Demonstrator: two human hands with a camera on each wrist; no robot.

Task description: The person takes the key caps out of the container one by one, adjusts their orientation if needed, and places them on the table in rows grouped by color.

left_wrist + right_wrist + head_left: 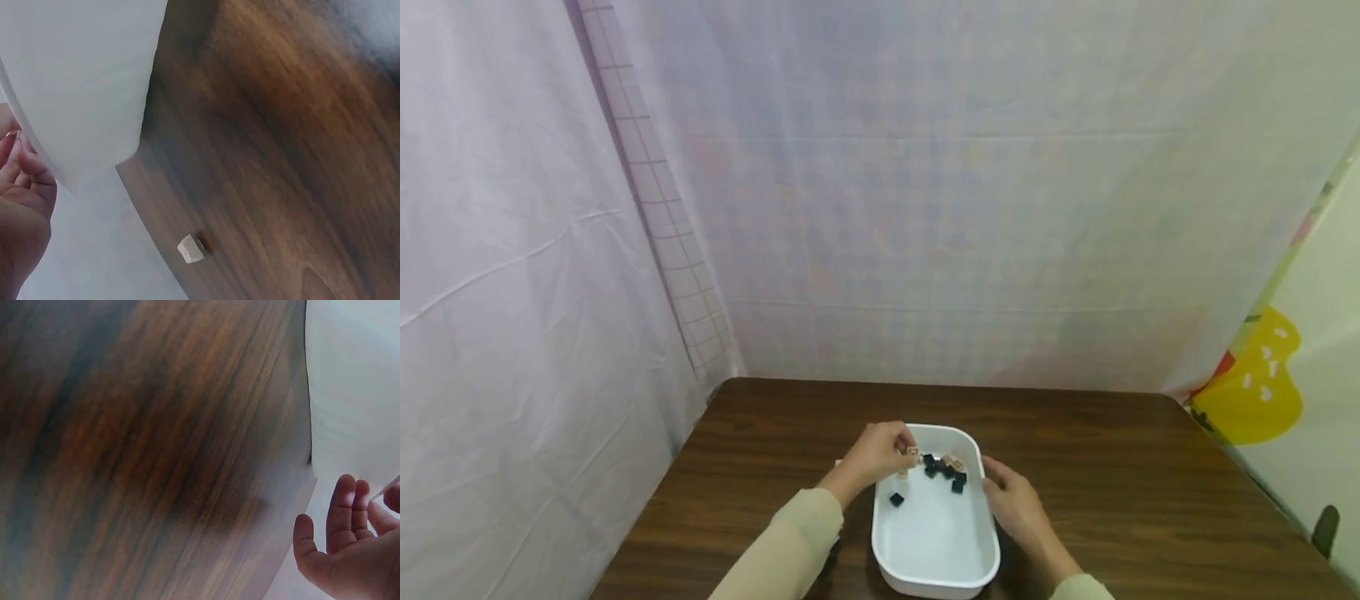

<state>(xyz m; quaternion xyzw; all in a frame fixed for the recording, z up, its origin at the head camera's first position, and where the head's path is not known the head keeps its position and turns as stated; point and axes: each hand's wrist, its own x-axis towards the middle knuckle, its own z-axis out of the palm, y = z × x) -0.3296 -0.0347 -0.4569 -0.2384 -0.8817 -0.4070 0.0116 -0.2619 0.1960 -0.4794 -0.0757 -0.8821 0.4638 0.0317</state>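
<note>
A white rectangular tray [936,542] holds several small black keycaps [958,482] and beige keycaps [953,462], mostly toward its far end. One black keycap [897,499] lies apart near the left wall. Over the far left part of the tray, my left hand [878,451] pinches a small beige keycap [913,452] between thumb and fingertips. My right hand [1017,504] grips the tray's right rim. In the right wrist view, the right hand's [350,550] thumb and a finger meet at the rim, while other fingers extend along the outer wall.
A beige keycap [190,249] lies on the brown wooden table [269,162] left of the tray. Something dark, partly hidden by the left sleeve [797,533], lies beside the tray. Pale curtains [955,208] hang behind the table.
</note>
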